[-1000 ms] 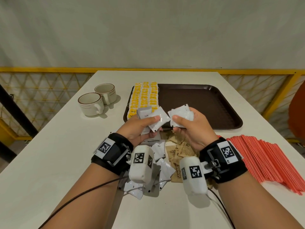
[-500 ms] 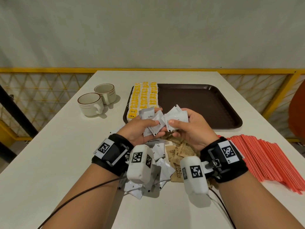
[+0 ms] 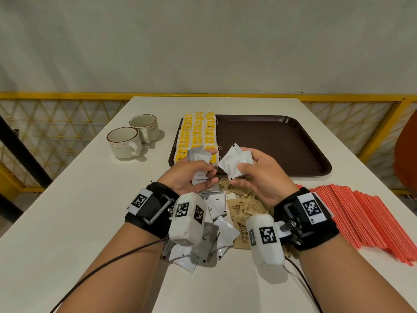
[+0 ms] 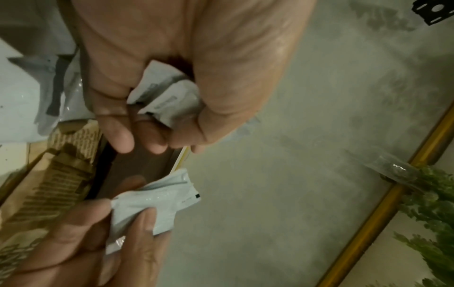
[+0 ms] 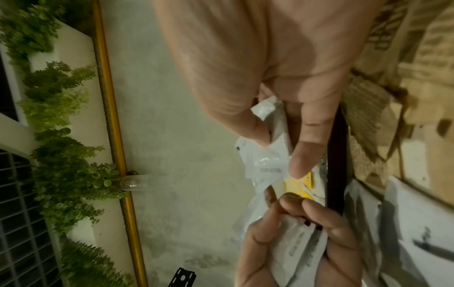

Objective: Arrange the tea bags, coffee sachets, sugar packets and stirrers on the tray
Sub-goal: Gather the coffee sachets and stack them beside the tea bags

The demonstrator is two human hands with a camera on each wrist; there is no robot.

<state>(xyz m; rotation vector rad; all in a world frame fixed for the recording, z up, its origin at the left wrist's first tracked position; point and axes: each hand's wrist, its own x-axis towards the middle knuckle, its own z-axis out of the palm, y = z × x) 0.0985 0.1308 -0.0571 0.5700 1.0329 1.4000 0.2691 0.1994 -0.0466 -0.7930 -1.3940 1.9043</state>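
both hands are raised above the white desk (image 3: pixel 67 211) near the middle of the head view, just in front of the brown tray (image 3: pixel 282 143). the left hand (image 3: pixel 187 175) has its grip curled round a small bunch of white sachets (image 3: pixel 199 159), thumb on top and fingers under; the left wrist view shows those sachets (image 4: pixel 169 99) crumpled between palm and thumb. the right hand (image 3: pixel 259 175) pinches a second bunch of white sachets (image 3: pixel 235 162) between thumb and fingers, fanned toward the upper left. the two bunches are close but apart. rows of yellow tea bags (image 3: pixel 198 134) fill the left strip of the tray, the rest of its floor showing bare brown. below the hands, at lower centre, loose white sachets (image 3: pixel 220 231) lie heaped on the desk, with brown sugar packets (image 3: pixel 246 208) just right of them. a spread of red stirrers (image 3: pixel 365 220) lies on the desk at the right edge. two cream cups (image 3: pixel 133 138) stand touching at the left of the tray.
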